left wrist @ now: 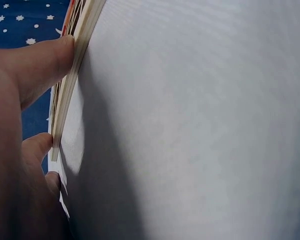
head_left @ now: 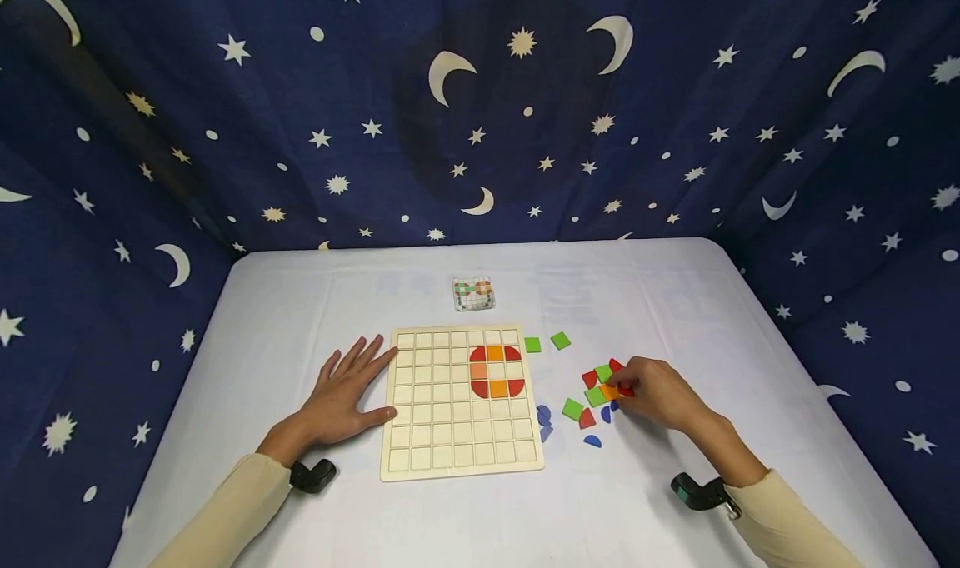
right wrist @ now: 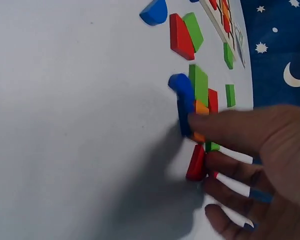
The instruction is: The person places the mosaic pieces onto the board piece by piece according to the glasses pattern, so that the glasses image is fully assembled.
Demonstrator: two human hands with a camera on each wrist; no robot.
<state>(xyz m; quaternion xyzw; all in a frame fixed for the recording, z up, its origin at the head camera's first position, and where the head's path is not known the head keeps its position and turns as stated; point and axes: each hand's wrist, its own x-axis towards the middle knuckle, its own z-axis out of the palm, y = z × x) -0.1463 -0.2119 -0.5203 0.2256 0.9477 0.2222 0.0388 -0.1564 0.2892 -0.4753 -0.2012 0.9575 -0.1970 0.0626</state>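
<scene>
My left hand [head_left: 337, 401] lies with fingers spread at the left edge of a cream gridded board [head_left: 438, 460], its thumb and a fingertip touching the rim. In the left wrist view the thumb [left wrist: 52, 62] rests against the board's side [left wrist: 72, 85]. Red rounded pieces [head_left: 478, 389] and orange squares [head_left: 498, 389] sit in cells near the board's upper right. Over a cluster of loose tiles, my right hand [head_left: 663, 393] pinches an orange square tile [head_left: 609, 392]; the index fingertip is partly hidden. Blue [right wrist: 185, 117] and red [right wrist: 196, 162] pieces lie close to those fingers.
Green squares [head_left: 573, 409] and blue half-rounds [head_left: 592, 440] lie scattered right of the board. Behind it lies a small pattern card [head_left: 474, 294]. Dark blue curtains [head_left: 480, 135] with stars and moons stand around the white table [head_left: 337, 293].
</scene>
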